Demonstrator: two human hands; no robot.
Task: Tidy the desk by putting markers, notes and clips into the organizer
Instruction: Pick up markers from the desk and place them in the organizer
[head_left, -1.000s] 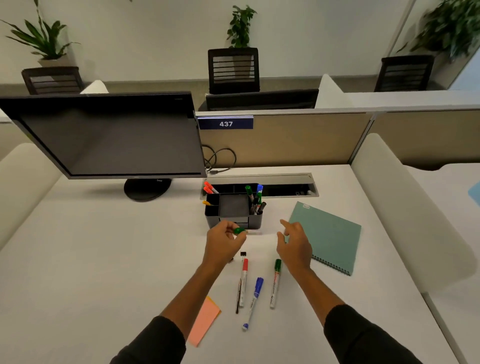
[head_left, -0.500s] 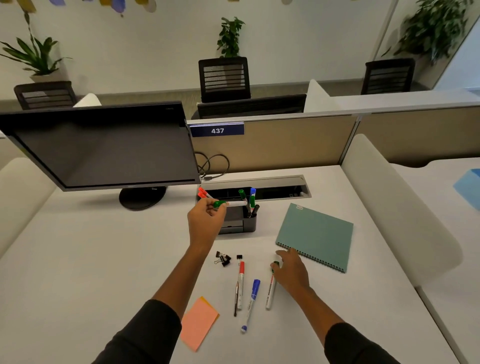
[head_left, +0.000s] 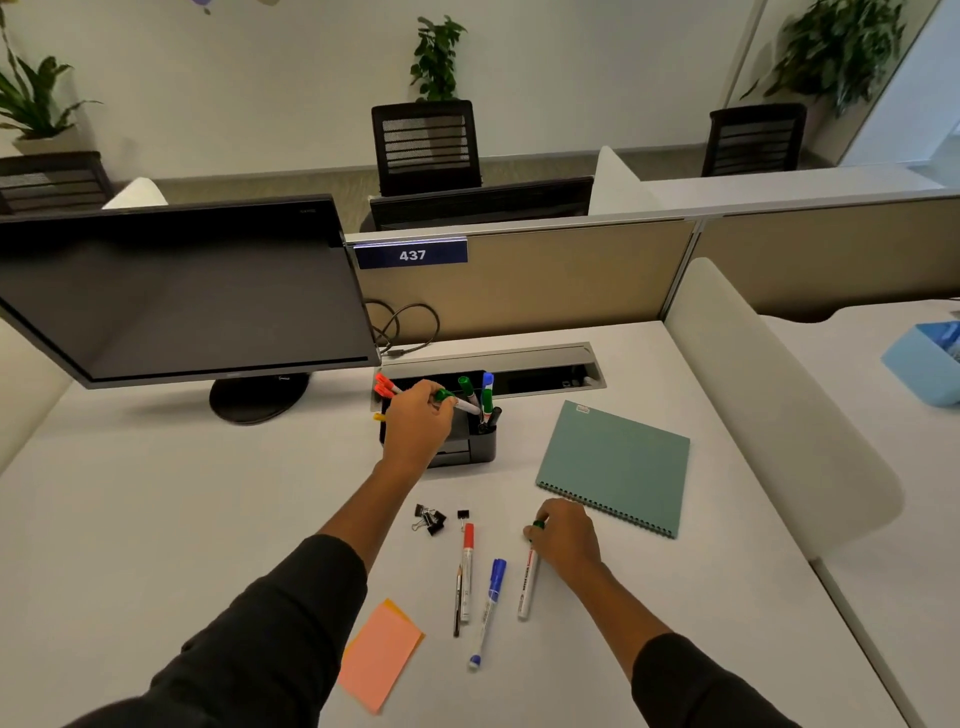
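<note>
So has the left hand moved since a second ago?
Yes: the left hand, gripping a green marker, went away from the person, now over the organizer.

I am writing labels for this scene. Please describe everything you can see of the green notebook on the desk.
The green notebook is closed and lies flat on the white desk, turned at an angle, to the right of the black organizer. Its cover is plain teal-green and matte, with a small pale sticker near the far corner. A dark spiral binding runs along its near edge. Neither hand touches it.

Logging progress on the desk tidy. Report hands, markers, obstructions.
Left hand grips green marker over the organizer. Right hand grips a second green marker on the desk. Nothing blocking the organizer.
</note>
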